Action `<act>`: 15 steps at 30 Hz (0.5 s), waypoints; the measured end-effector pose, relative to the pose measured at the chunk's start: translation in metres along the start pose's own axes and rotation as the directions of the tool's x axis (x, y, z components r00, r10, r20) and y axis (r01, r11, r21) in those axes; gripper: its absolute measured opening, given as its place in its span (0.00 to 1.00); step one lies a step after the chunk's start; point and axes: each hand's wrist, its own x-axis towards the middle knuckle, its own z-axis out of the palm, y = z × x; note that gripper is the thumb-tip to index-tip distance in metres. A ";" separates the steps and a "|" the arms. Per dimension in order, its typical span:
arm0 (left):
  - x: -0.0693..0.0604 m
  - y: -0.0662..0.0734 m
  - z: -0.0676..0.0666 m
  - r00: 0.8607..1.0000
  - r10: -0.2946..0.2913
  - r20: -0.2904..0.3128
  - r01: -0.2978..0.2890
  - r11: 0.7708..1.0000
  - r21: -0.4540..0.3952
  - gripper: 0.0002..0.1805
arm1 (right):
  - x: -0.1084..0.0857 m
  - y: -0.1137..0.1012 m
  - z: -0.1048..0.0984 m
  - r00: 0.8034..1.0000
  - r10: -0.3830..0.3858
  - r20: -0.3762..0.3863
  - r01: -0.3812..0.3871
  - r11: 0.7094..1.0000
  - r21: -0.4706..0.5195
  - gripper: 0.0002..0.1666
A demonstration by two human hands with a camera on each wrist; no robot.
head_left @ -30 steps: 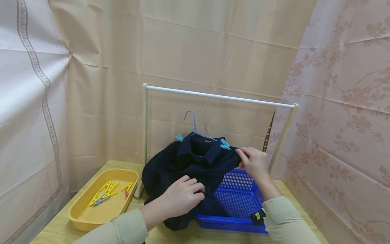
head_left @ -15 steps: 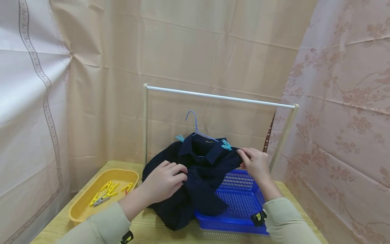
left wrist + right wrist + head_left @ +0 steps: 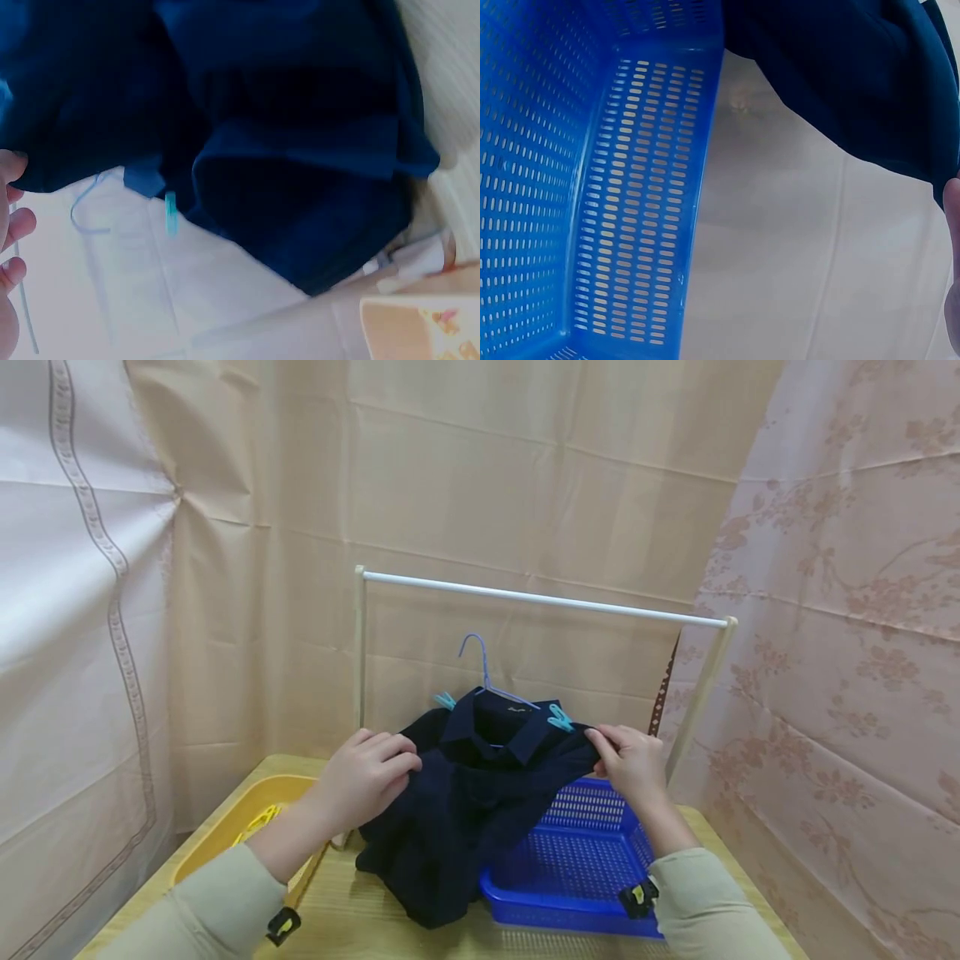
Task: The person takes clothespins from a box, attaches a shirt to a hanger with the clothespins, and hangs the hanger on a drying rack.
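Note:
A dark navy collared shirt (image 3: pixel 457 810) is on a blue wire hanger (image 3: pixel 484 664), whose hook stands free below the rack's bar. Turquoise clothespins (image 3: pixel 560 718) clip it at both shoulders. My right hand (image 3: pixel 632 764) pinches the shirt's right shoulder edge between thumb and fingers. On the other side, my left hand (image 3: pixel 367 781) has its fingers curled at the shirt's left edge. In the left wrist view, a fingertip (image 3: pixel 10 166) overlaps a corner of the cloth, which it appears to pinch. The shirt's lower part hangs down to the table and over the basket's left side.
A blue perforated basket (image 3: pixel 577 906) stands at the right, partly under the shirt. To the left is a yellow tray (image 3: pixel 197 853) with yellow clothespins (image 3: pixel 258 822), partly behind my left arm. The rack's white bar (image 3: pixel 540 597) spans behind the shirt above the wooden table (image 3: pixel 375 927).
My left hand has moved left and up from the shirt's front to its left edge. The shirt's lower front has shifted left, uncovering more of the basket. The right hand keeps its hold.

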 end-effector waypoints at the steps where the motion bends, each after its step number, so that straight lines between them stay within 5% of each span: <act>1: 0.000 -0.002 -0.003 1.000 -0.003 -0.007 0.003 1.000 0.003 0.10 | 0.000 0.000 0.000 1.000 0.002 -0.001 -0.002 1.000 0.004 0.03; 8: -0.013 -0.013 -0.014 1.000 0.017 0.019 -0.016 1.000 -0.015 0.13 | 0.000 0.000 0.000 1.000 -0.003 0.000 0.003 1.000 0.002 0.03; 15: -0.027 -0.006 -0.010 0.993 0.044 0.105 -0.037 0.997 -0.074 0.15 | -0.001 -0.001 -0.001 1.000 -0.011 0.000 0.011 1.000 -0.012 0.05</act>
